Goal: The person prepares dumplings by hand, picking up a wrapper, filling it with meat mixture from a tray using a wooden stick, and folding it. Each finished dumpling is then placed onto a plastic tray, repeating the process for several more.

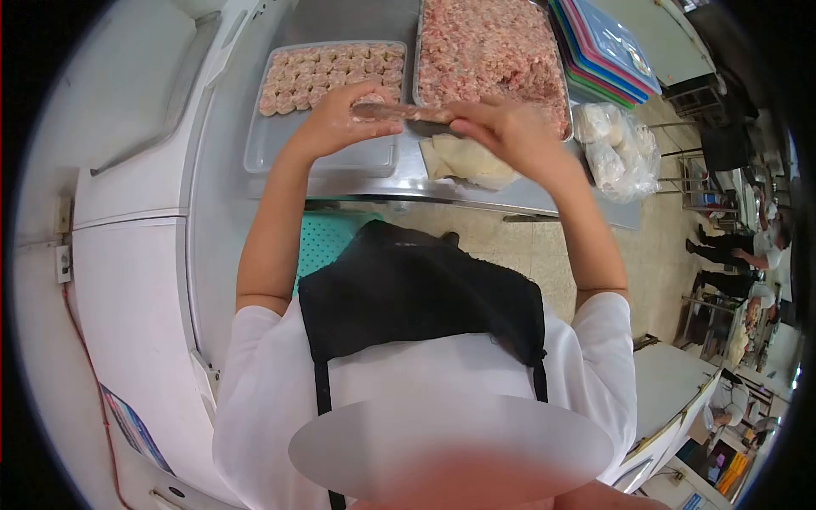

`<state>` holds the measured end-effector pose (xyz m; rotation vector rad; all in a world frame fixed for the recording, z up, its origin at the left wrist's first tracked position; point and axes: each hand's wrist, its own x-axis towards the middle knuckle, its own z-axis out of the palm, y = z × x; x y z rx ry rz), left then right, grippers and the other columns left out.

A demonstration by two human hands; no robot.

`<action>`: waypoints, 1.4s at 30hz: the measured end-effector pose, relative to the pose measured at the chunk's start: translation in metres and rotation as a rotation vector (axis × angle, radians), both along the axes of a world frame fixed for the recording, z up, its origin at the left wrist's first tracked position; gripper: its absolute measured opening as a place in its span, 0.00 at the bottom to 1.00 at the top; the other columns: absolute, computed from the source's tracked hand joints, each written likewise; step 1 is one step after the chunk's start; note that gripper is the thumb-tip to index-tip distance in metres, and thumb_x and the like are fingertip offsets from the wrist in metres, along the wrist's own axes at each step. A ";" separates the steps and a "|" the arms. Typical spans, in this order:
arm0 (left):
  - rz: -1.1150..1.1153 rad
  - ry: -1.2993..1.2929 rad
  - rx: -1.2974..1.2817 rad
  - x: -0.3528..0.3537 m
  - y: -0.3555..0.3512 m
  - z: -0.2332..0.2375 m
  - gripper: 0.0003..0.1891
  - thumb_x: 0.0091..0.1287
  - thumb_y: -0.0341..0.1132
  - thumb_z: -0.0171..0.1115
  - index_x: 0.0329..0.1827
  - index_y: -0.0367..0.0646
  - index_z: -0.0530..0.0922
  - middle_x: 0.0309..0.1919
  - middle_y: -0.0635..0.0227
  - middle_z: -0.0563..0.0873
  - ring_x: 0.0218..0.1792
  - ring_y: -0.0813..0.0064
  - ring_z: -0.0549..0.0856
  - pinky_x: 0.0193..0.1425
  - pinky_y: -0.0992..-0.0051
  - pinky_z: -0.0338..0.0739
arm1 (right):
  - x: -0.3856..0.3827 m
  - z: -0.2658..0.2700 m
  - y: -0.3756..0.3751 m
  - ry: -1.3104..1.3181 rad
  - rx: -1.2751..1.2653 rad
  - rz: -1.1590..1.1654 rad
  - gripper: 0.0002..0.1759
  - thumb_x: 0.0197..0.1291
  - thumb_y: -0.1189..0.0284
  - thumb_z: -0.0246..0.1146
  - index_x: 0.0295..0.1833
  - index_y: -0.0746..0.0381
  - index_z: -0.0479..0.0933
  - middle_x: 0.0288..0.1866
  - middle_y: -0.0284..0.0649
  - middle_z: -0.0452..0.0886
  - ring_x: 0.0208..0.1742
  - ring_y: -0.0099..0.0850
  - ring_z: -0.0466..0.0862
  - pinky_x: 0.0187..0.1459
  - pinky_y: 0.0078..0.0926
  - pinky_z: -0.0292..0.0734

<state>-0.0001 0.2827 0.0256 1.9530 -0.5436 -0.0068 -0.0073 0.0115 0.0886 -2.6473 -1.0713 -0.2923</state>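
My left hand (pixel 350 119) is curled, thumb and fingers bent around the end of a flat spatula (pixel 395 111); whatever lies in its palm is hidden. My right hand (pixel 508 132) grips the spatula's other end, and meat is smeared along the blade. Under my left hand is a clear plastic tray (pixel 255 153) with rows of small open-topped meat dumplings (pixel 319 72) in its far part. Beyond my right hand, a large metal tray (pixel 417 59) is full of ground meat filling (pixel 484 42). Pale dough wrappers (pixel 467 161) lie stacked just below the spatula.
Clear bags of pale contents (pixel 614 149) sit at the right of the steel table (pixel 408 189). Behind them are stacked coloured plastic lids or boards (pixel 608 47). A green perforated crate (pixel 327 238) is below the table edge. Other people (pixel 761 255) stand far right.
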 end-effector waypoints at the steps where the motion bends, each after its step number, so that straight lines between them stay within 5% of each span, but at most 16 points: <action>1: 0.039 0.021 0.017 -0.002 0.002 0.002 0.16 0.55 0.35 0.75 0.41 0.40 0.79 0.35 0.74 0.83 0.40 0.79 0.81 0.52 0.75 0.74 | 0.004 0.003 0.002 -0.026 0.009 0.016 0.14 0.65 0.57 0.59 0.50 0.50 0.82 0.34 0.40 0.80 0.35 0.43 0.82 0.35 0.40 0.77; 4: 0.030 0.340 -0.076 -0.015 0.010 0.021 0.17 0.54 0.35 0.76 0.42 0.40 0.80 0.36 0.73 0.84 0.41 0.79 0.81 0.49 0.77 0.75 | -0.001 0.014 0.008 0.055 0.141 0.043 0.15 0.65 0.59 0.59 0.51 0.53 0.81 0.39 0.41 0.83 0.39 0.45 0.83 0.39 0.40 0.78; 7: -0.068 0.220 -0.270 -0.010 0.017 0.001 0.18 0.53 0.36 0.77 0.42 0.42 0.80 0.35 0.72 0.84 0.39 0.79 0.81 0.45 0.78 0.76 | -0.007 -0.016 0.027 0.190 0.224 0.091 0.16 0.66 0.59 0.58 0.52 0.55 0.81 0.43 0.43 0.84 0.42 0.46 0.83 0.42 0.39 0.78; 11: 0.099 0.053 -0.002 0.006 0.038 -0.025 0.19 0.52 0.36 0.77 0.44 0.41 0.79 0.38 0.70 0.84 0.42 0.78 0.82 0.46 0.76 0.77 | 0.001 -0.025 0.020 0.256 0.218 0.045 0.18 0.67 0.60 0.59 0.53 0.60 0.80 0.44 0.46 0.84 0.42 0.44 0.84 0.43 0.35 0.78; 14: 0.210 0.023 0.172 0.016 0.065 -0.046 0.21 0.53 0.38 0.77 0.46 0.39 0.79 0.42 0.68 0.84 0.45 0.77 0.82 0.48 0.75 0.77 | 0.002 -0.053 -0.002 0.324 0.561 -0.060 0.17 0.70 0.65 0.58 0.57 0.66 0.77 0.35 0.34 0.83 0.33 0.26 0.80 0.36 0.22 0.75; 17: 0.245 0.076 0.224 0.025 0.088 -0.080 0.25 0.52 0.41 0.76 0.50 0.38 0.78 0.45 0.62 0.83 0.48 0.70 0.82 0.51 0.71 0.76 | -0.019 -0.066 -0.028 0.643 0.718 -0.415 0.18 0.71 0.65 0.56 0.58 0.64 0.77 0.28 0.27 0.75 0.24 0.15 0.70 0.24 0.14 0.64; 19: 0.290 0.134 0.278 0.042 0.104 -0.151 0.31 0.51 0.45 0.75 0.54 0.37 0.76 0.49 0.53 0.82 0.52 0.59 0.81 0.56 0.66 0.74 | -0.029 -0.081 -0.055 0.782 0.799 -0.472 0.18 0.70 0.63 0.58 0.57 0.63 0.78 0.27 0.25 0.73 0.22 0.14 0.69 0.23 0.13 0.63; 22: 0.368 0.220 0.434 0.023 0.060 -0.118 0.32 0.52 0.40 0.74 0.59 0.37 0.73 0.51 0.51 0.81 0.52 0.55 0.81 0.56 0.65 0.74 | -0.046 -0.095 -0.079 0.857 0.942 -0.574 0.18 0.69 0.62 0.58 0.58 0.61 0.79 0.24 0.24 0.70 0.19 0.12 0.65 0.20 0.11 0.58; 27: 0.472 0.006 0.360 0.027 0.027 -0.141 0.37 0.54 0.37 0.73 0.66 0.40 0.66 0.56 0.51 0.79 0.55 0.55 0.80 0.59 0.65 0.74 | -0.052 -0.092 -0.103 0.823 1.006 -0.668 0.18 0.70 0.62 0.57 0.58 0.60 0.79 0.23 0.24 0.69 0.19 0.12 0.64 0.20 0.11 0.56; 34: 0.475 -0.179 0.408 0.056 0.016 -0.157 0.40 0.55 0.33 0.71 0.71 0.39 0.61 0.61 0.45 0.75 0.61 0.48 0.75 0.64 0.60 0.71 | -0.026 -0.095 -0.110 0.825 0.895 -0.581 0.19 0.70 0.60 0.56 0.58 0.60 0.79 0.23 0.24 0.68 0.22 0.13 0.64 0.23 0.13 0.58; 36: 0.389 -0.040 0.401 0.052 0.018 -0.139 0.39 0.55 0.33 0.71 0.70 0.39 0.63 0.61 0.47 0.75 0.62 0.49 0.75 0.64 0.60 0.71 | -0.008 -0.099 -0.118 0.750 0.777 -0.583 0.21 0.71 0.58 0.56 0.58 0.61 0.78 0.22 0.27 0.69 0.22 0.15 0.66 0.24 0.15 0.61; 39: 0.365 -0.018 0.556 0.039 0.017 -0.124 0.36 0.54 0.34 0.71 0.68 0.40 0.66 0.59 0.49 0.76 0.60 0.49 0.75 0.62 0.60 0.72 | 0.028 -0.093 -0.153 0.368 0.370 -0.539 0.21 0.70 0.57 0.56 0.52 0.62 0.81 0.26 0.41 0.79 0.25 0.28 0.78 0.31 0.25 0.71; 40: 0.375 -0.040 0.637 0.035 0.018 -0.122 0.35 0.54 0.34 0.71 0.67 0.40 0.68 0.59 0.49 0.77 0.60 0.49 0.76 0.61 0.60 0.73 | 0.044 -0.089 -0.168 0.338 0.180 -0.564 0.21 0.68 0.56 0.56 0.47 0.63 0.82 0.39 0.52 0.83 0.46 0.49 0.83 0.44 0.40 0.76; 42: 0.398 -0.067 0.700 0.025 0.028 -0.137 0.31 0.54 0.33 0.70 0.62 0.40 0.71 0.55 0.49 0.79 0.56 0.48 0.78 0.58 0.58 0.74 | 0.080 -0.079 -0.197 0.229 -0.083 -0.526 0.19 0.66 0.58 0.57 0.43 0.63 0.83 0.37 0.51 0.84 0.44 0.48 0.83 0.43 0.41 0.77</action>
